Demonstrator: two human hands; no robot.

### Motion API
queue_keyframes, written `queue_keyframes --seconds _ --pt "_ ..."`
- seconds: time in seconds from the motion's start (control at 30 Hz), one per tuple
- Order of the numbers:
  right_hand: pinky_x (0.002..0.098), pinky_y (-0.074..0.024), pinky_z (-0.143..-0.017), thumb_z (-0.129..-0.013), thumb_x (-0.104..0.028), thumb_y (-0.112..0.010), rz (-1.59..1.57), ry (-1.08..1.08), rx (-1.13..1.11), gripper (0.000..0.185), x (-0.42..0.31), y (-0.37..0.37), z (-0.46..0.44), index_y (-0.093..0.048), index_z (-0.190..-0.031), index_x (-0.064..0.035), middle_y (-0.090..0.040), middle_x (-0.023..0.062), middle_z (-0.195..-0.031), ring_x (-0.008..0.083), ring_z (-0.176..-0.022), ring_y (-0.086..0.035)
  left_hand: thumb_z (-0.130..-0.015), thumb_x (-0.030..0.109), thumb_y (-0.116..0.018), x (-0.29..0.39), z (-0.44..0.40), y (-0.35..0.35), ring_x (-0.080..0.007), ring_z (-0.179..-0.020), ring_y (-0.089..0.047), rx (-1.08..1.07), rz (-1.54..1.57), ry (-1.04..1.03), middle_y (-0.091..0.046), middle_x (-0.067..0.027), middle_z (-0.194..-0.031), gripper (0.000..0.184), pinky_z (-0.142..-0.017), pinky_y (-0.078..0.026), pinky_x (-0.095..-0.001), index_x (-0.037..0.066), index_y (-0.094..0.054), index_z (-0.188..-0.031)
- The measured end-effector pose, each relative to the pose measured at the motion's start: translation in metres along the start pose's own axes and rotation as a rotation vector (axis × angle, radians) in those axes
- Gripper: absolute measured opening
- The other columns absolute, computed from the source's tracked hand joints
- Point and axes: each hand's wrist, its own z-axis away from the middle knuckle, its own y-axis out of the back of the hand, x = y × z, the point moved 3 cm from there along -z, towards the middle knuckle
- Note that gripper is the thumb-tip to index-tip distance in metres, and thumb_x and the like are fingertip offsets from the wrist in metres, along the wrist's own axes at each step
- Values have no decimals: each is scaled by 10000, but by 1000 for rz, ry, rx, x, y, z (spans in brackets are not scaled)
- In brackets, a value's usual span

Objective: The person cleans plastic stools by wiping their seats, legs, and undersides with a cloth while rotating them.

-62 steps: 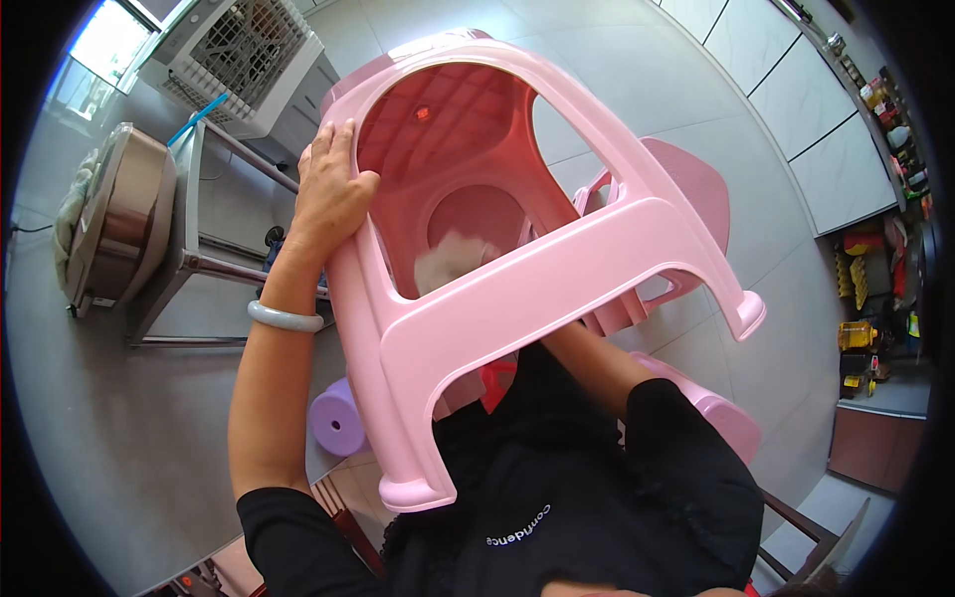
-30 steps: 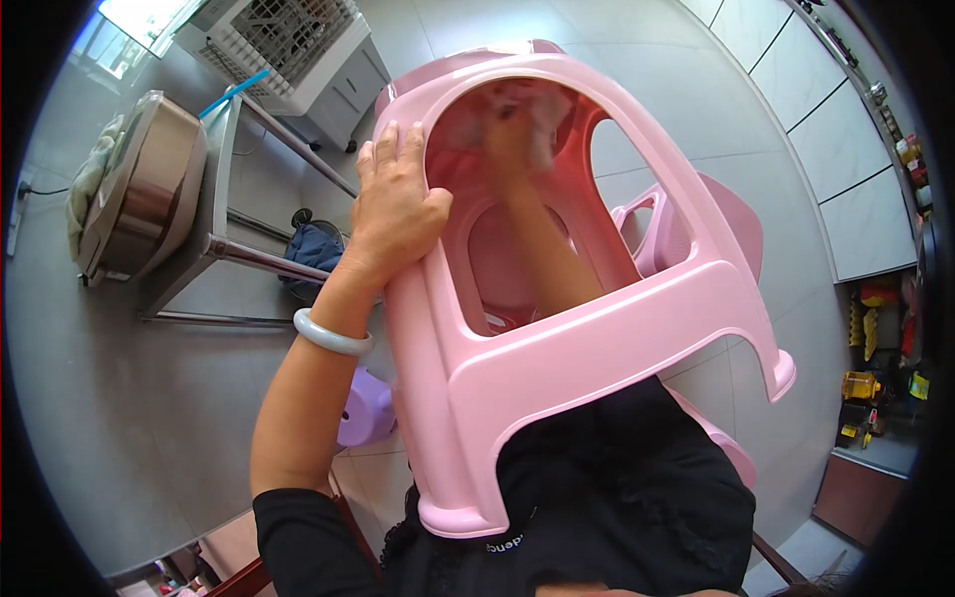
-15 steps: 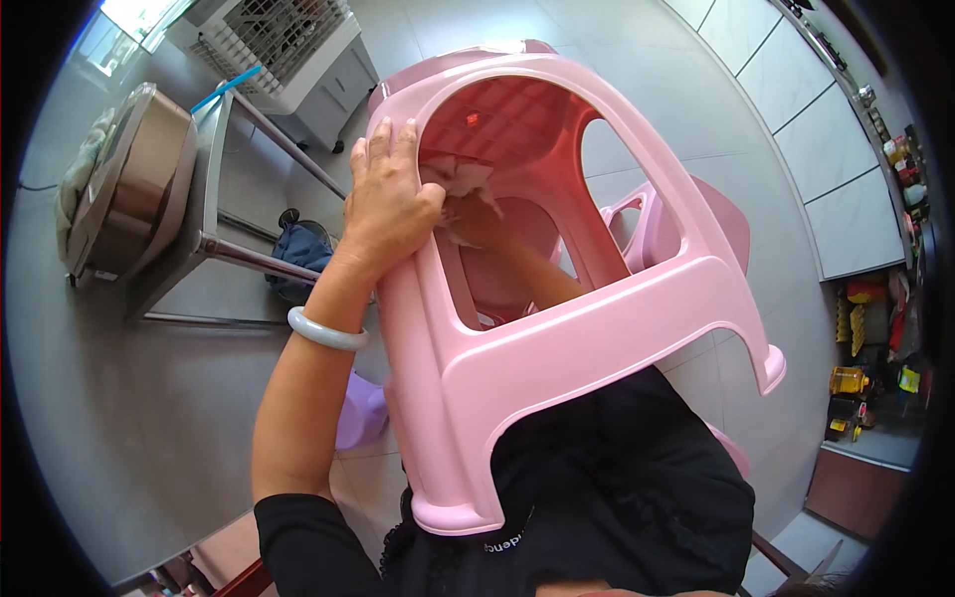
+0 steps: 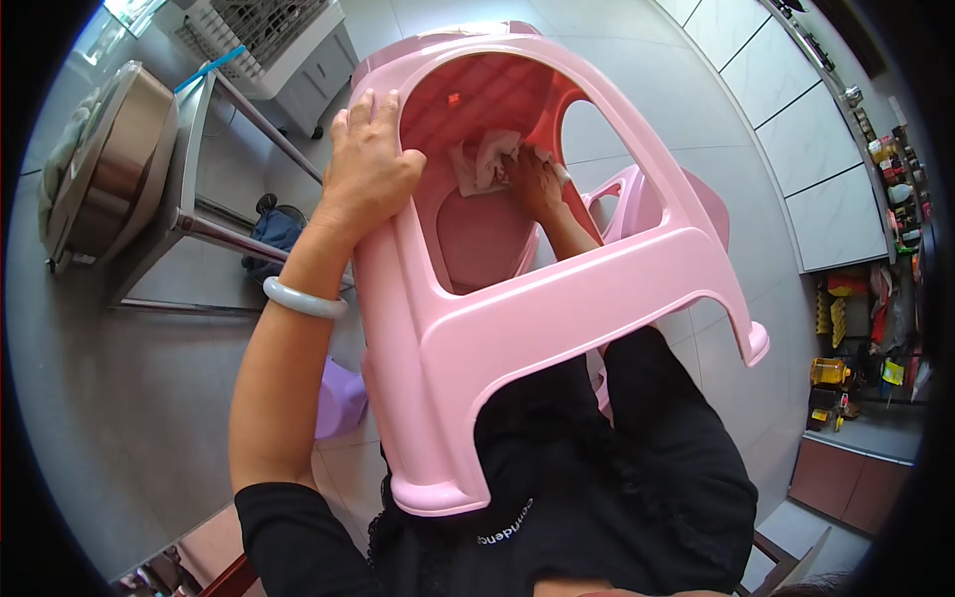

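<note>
A pink plastic stool [image 4: 557, 323] is tipped on its side in front of me, its legs toward my lap and its hollow underside partly visible through a side opening. My left hand [image 4: 370, 164] grips its upper left edge, fingers over the outside and thumb by the opening. Inside the stool, my right hand [image 4: 537, 187] presses a pale cloth [image 4: 489, 162] against the inner surface. Part of the right forearm is hidden behind the stool's side panel.
On the left, a metal-framed table [image 4: 189, 214] carries a brown appliance [image 4: 119, 164]. A purple plastic item [image 4: 340, 401] stands below my left arm. Behind the stool is another pink plastic piece [image 4: 696, 209]. Shelves with bottles [image 4: 831, 371] line the right.
My right hand has moved with the cloth from the left side of the stool's inside toward the right. The stool and my left hand have shifted slightly left and up in view.
</note>
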Motion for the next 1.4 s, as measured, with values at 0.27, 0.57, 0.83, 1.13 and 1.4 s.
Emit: queue_keyframes --seconds 0.27,0.57,0.83,1.13,1.4 --pt "477 -469 -897 -904 -214 -563 -448 -115 -61 391 5 28 117 -551 -1275 -89 -545 239 -1227 400 -1128 -542 -767 276 -548 -6 -2 0 -472 -1378 -272 -3 0 4 -330 -226 -1507 748 -1146 -269 -475 59 -376 -1462" --pt "495 -438 -840 -782 -121 -593 -162 -328 -22 231 10 88 290 -609 -994 -31 -568 169 -950 389 -913 -549 -733 238 -550 -1 -3 3 -407 -1397 -278 -10 24 18 -317 -234 -1514 761 -1169 -216 -418 45 -395 -1453" --pt "395 -494 -877 -929 -170 -548 -1450 -596 120 306 33 11 202 -599 -1205 -49 -590 229 -1160 357 -1150 -565 -760 252 -547 -6 -5 1 -464 -1393 -250 -15 15 -20 -312 -237 -1513 752 -1153 -254 -474 44 -373 -1461" --pt "451 -484 -822 -903 -216 -558 -649 -439 383 290 17 20 15 -596 -1139 -51 -636 197 -1070 354 -995 -619 -755 218 -557 -6 -2 5 -461 -1381 -270 -10 24 -46 -327 -251 -1494 734 -1144 -273 -474 20 -389 -1441" --pt "481 -456 -898 -850 -296 -603 -74 -188 -153 364 -57 -32 -29 -614 -1140 -77 -629 184 -1098 367 -1054 -588 -740 201 -553 3 -1 4 -477 -1378 -260 -26 10 -33 -320 -253 -1490 756 -1138 -277 -499 15 -363 -1448"
